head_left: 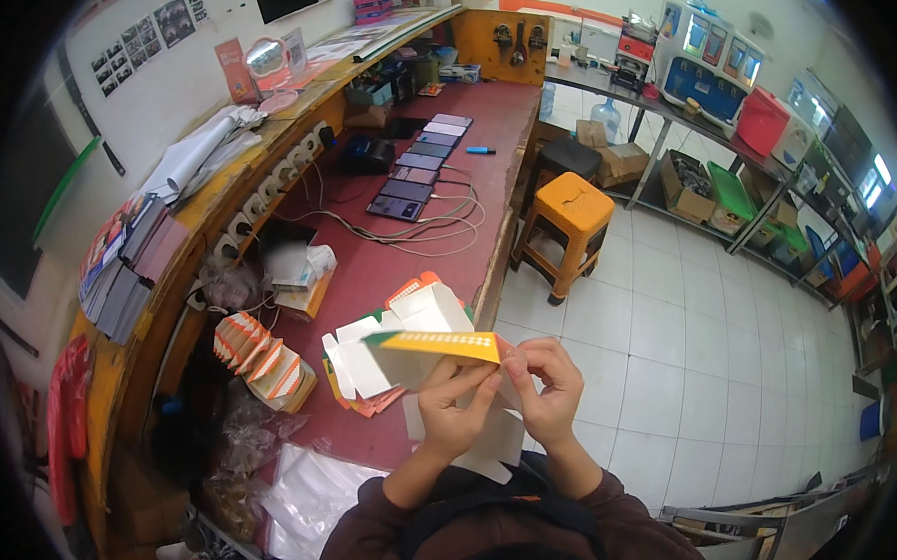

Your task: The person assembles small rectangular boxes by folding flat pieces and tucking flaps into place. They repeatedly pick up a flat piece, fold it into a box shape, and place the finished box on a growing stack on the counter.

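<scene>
A printed cardboard box (441,344), yellow and orange with a green end and a white dotted pattern, is held up in front of me, partly folded. My left hand (456,408) pinches its near edge. Close beside it, my right hand (546,388) is closed on the orange corner with thumb and fingers together. White flaps hang below my hands. Behind the held box, several unfolded box blanks (356,361) lie on the red desk (375,438), white inside faces up. To the left stands a bundle of orange and white patterned cartons (262,360).
Clear plastic bags (316,498) lie at the front left. Farther up the desk, a row of phones (414,176) trails white cables (461,229). Power sockets (265,193) line the left ledge. An orange stool (566,220) stands on the tiled floor right of the desk.
</scene>
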`<action>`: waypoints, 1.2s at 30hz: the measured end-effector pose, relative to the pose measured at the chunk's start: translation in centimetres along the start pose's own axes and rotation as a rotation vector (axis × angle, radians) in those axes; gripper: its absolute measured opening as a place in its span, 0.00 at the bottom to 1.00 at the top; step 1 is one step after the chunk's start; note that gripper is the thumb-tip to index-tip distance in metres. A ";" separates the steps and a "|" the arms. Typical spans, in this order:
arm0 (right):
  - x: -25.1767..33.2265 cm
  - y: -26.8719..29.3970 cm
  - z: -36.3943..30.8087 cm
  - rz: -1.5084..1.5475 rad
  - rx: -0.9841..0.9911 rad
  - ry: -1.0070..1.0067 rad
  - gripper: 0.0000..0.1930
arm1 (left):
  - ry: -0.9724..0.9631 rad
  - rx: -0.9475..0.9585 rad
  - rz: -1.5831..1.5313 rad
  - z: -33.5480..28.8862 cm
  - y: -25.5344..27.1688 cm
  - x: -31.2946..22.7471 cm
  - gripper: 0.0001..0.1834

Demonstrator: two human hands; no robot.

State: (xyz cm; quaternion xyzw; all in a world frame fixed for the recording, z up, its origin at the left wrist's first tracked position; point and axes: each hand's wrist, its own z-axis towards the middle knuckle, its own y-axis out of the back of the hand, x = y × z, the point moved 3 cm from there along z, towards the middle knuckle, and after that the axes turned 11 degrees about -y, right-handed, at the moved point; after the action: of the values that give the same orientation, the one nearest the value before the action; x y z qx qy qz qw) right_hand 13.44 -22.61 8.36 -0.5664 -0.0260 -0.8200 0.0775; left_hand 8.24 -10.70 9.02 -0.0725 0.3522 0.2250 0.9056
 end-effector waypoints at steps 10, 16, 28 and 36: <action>3.2 -2.0 -2.0 -0.679 -0.003 0.347 0.18 | 0.175 -0.111 -0.186 0.0 0.9 0.2 0.06; 2.7 -0.8 -0.3 -0.326 0.019 0.376 0.13 | 0.094 -0.121 -0.096 -0.4 0.7 0.9 0.07; 2.3 0.0 -0.9 -0.336 0.023 0.391 0.09 | -0.148 -0.015 0.042 -0.2 1.6 -0.3 0.07; 3.1 0.2 -0.9 -0.267 0.050 0.501 0.11 | -0.129 -0.068 -0.066 0.6 0.6 -1.5 0.08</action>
State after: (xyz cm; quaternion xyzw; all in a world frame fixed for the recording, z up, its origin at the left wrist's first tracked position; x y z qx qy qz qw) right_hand 11.57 -23.27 10.95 -0.3357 -0.1008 -0.9365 -0.0130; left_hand 7.33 -10.53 10.52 -0.1002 0.2828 0.2112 0.9303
